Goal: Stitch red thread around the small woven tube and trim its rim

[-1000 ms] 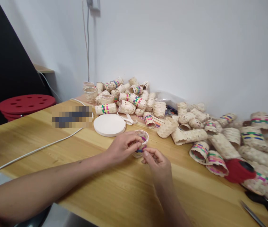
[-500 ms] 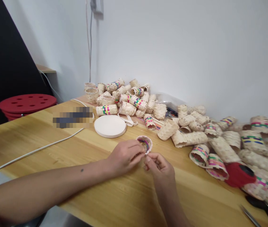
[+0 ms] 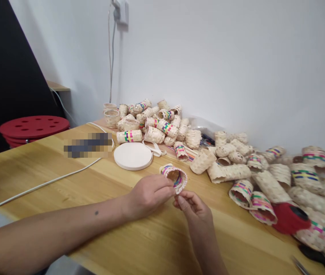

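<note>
A small woven basket (image 3: 176, 175) with coloured bands and a stitched white rim lies tilted, its mouth facing me. My left hand (image 3: 152, 194) is closed around the near side of it, with the fingertips at the rim. Just below that rim, my right hand (image 3: 195, 210) pinches with thumb and forefinger; what it holds is too small to make out. Beyond the basket lie a roll of white tape (image 3: 133, 156) and a loose strip of it (image 3: 157, 149).
Several woven baskets (image 3: 229, 172) are heaped along the wall. To the right are a red object with a black opening (image 3: 290, 217) and black-handled scissors (image 3: 317, 256). A white cable (image 3: 50, 179) crosses the wooden table (image 3: 93, 191). Beyond its left edge stands a red stool (image 3: 33, 126).
The basket has turned in my left hand, so more of its mouth and its banded side shows. My right hand stays pinched close to the rim, slightly lower. The view has shifted a little.
</note>
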Demonstrator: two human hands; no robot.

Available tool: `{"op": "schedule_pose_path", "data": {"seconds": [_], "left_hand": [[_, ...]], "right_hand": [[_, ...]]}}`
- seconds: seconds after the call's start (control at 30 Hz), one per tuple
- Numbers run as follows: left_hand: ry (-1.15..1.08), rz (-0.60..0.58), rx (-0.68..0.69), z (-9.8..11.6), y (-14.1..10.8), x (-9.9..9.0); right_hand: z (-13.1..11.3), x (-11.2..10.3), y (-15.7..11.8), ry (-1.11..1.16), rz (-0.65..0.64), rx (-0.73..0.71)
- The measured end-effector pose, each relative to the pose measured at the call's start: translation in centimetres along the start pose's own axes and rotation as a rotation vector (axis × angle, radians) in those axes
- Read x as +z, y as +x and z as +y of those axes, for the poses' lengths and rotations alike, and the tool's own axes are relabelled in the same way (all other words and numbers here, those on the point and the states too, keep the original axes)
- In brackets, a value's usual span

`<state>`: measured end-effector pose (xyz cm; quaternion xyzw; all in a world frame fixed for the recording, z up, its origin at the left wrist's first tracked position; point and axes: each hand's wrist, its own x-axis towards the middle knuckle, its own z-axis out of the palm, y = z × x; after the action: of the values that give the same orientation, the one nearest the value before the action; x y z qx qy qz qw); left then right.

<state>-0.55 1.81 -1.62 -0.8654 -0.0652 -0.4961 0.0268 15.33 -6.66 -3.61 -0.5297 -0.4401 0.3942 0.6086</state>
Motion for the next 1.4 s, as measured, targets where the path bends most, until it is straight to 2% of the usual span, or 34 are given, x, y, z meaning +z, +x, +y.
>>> {"op": "schedule_pose_path", "data": {"seconds": [0.27, 0.73, 1.0, 1.2, 1.4], "left_hand": [[-0.048, 0.031, -0.074, 0.4, 0.5, -0.1], [-0.130, 0.014, -0.190, 0.1, 0.3, 0.2], [-0.090, -0.008, -0.118, -0.1, 0.3, 0.1], [-0.105, -0.087, -0.163, -0.1, 0.5, 0.2], [-0.065, -0.087, -0.198, -0.2, 0.5, 0.3]], "right_hand": [[-0.1, 0.1, -0.2, -0.060, -0.042, -0.081], [0.6, 0.5, -0.4, -0.071, -0.014, -0.028], [-0.1, 1.0, -0.5, -0.062, -0.037, -0.055], [0.2, 1.2, -0.5, -0.038, -0.021, -0.028], [0.7, 1.2, -0.3, -0.024, -0.006, -0.024]]}}
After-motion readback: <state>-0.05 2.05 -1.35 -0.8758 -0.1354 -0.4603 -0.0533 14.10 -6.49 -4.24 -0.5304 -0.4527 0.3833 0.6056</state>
